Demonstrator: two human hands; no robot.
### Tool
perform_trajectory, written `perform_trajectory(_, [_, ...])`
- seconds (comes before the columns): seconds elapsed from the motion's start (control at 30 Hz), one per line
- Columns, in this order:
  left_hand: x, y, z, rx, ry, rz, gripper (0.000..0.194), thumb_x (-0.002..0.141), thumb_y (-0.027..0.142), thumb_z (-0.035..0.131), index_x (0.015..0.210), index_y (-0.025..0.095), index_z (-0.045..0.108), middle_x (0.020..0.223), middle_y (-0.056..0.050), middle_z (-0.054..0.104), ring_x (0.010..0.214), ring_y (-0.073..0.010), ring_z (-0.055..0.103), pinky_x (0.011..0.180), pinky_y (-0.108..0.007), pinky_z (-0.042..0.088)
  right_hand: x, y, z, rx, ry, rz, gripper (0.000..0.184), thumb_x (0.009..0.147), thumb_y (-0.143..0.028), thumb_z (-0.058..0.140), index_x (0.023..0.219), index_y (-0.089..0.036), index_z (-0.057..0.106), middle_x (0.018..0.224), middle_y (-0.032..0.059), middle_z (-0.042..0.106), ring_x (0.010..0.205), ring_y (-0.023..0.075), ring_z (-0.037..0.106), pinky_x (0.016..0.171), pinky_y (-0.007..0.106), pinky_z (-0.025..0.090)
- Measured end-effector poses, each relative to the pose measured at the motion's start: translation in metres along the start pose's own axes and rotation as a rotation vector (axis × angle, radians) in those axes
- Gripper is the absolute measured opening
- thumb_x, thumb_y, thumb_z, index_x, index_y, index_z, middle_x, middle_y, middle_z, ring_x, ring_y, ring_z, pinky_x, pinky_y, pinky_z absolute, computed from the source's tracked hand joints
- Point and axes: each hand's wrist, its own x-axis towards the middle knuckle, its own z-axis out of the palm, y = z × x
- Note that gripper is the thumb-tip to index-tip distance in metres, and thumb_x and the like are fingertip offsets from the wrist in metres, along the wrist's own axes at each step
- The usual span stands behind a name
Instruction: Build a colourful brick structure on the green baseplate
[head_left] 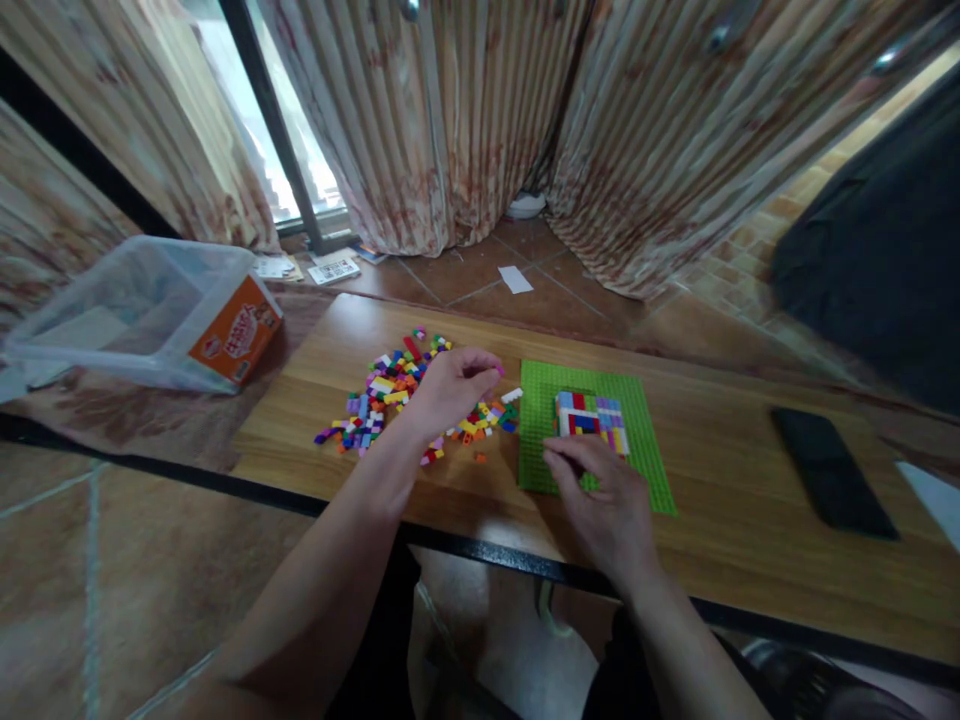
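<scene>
My left hand (454, 388) is above the heap of small toy bricks (382, 388), thumb and fingers pinched together. A small pink brick (500, 370) shows at its fingertips. My right hand (606, 492) is over the near part of a green baseplate (538, 400). Its thumb and forefinger are pressed together; whether anything is between them is hidden. Just beyond that hand, a flat block of multicoloured bricks (589, 402) sits on the baseplate, its near side partly covered by my fingers.
A clear plastic bin (135, 355) with an orange label stands left of the wooden table (720, 460). A black phone (832, 470) lies at the right, near a sheet of white paper (934, 500). Beyond are curtains (480, 130) and a paper slip (515, 279) on the floor.
</scene>
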Motion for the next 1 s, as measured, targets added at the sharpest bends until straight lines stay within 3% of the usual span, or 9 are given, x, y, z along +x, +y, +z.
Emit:
perform_trajectory(0.17, [0.002, -0.004, 0.001, 0.006, 0.003, 0.012, 0.016, 0.079, 0.021, 0.064, 0.091, 0.013, 0.07, 0.073, 0.0, 0.063, 0.064, -0.0094, 0.056, 0.062, -0.023, 0.046, -0.012, -0.015, 0.038, 0.025, -0.228, -0.045, 0.019, 0.094, -0.02, 0.054, 0.103, -0.022, 0.071, 0.096, 0.0068, 0.071, 0.086, 0.019, 0.068, 0.076, 0.031, 0.055])
perform_trajectory(0.43, [0.003, -0.006, -0.002, 0.02, -0.001, 0.017, 0.016, 0.079, 0.023, 0.064, 0.09, 0.013, 0.07, 0.078, -0.002, 0.065, 0.067, -0.0108, 0.058, 0.067, -0.026, 0.049, -0.009, -0.016, 0.057, -0.137, -0.252, 0.038, 0.02, 0.093, -0.022, 0.057, 0.108, -0.021, 0.07, 0.104, 0.0086, 0.071, 0.093, 0.0227, 0.067, 0.081, 0.034, 0.053])
perform_trajectory(0.63, [0.003, -0.004, -0.01, 0.053, -0.017, 0.044, 0.016, 0.08, 0.025, 0.063, 0.087, 0.013, 0.071, 0.073, -0.001, 0.065, 0.065, -0.0106, 0.057, 0.062, -0.023, 0.047, -0.009, -0.019, 0.061, -0.25, -0.27, 0.043, 0.016, 0.094, -0.021, 0.057, 0.095, -0.022, 0.073, 0.097, 0.0058, 0.07, 0.084, 0.0197, 0.066, 0.071, 0.03, 0.05])
perform_trajectory(0.77, [0.001, -0.004, -0.014, 0.186, -0.09, 0.1, 0.017, 0.082, 0.025, 0.06, 0.082, 0.013, 0.072, 0.07, -0.001, 0.065, 0.065, -0.0109, 0.056, 0.059, -0.022, 0.043, -0.007, -0.018, 0.058, -0.148, -0.237, 0.017, 0.016, 0.094, -0.019, 0.056, 0.097, -0.022, 0.072, 0.096, 0.005, 0.07, 0.085, 0.0183, 0.066, 0.076, 0.029, 0.051])
perform_trajectory(0.87, [0.0, -0.005, -0.014, 0.277, -0.138, 0.128, 0.02, 0.083, 0.024, 0.057, 0.083, 0.013, 0.073, 0.071, -0.002, 0.067, 0.065, -0.0119, 0.057, 0.06, -0.023, 0.043, 0.002, -0.011, 0.052, -0.079, -0.124, 0.0, 0.022, 0.096, -0.016, 0.05, 0.102, -0.02, 0.071, 0.096, 0.0065, 0.07, 0.089, 0.0183, 0.067, 0.082, 0.03, 0.052])
perform_trajectory(1.0, [0.001, -0.006, -0.013, 0.362, -0.16, 0.144, 0.021, 0.083, 0.025, 0.056, 0.085, 0.013, 0.074, 0.074, -0.003, 0.071, 0.068, -0.0133, 0.06, 0.062, -0.023, 0.045, 0.018, 0.003, 0.049, -0.198, -0.001, 0.021, 0.031, 0.097, -0.016, 0.043, 0.112, -0.016, 0.07, 0.097, 0.0098, 0.068, 0.09, 0.0206, 0.065, 0.083, 0.033, 0.051])
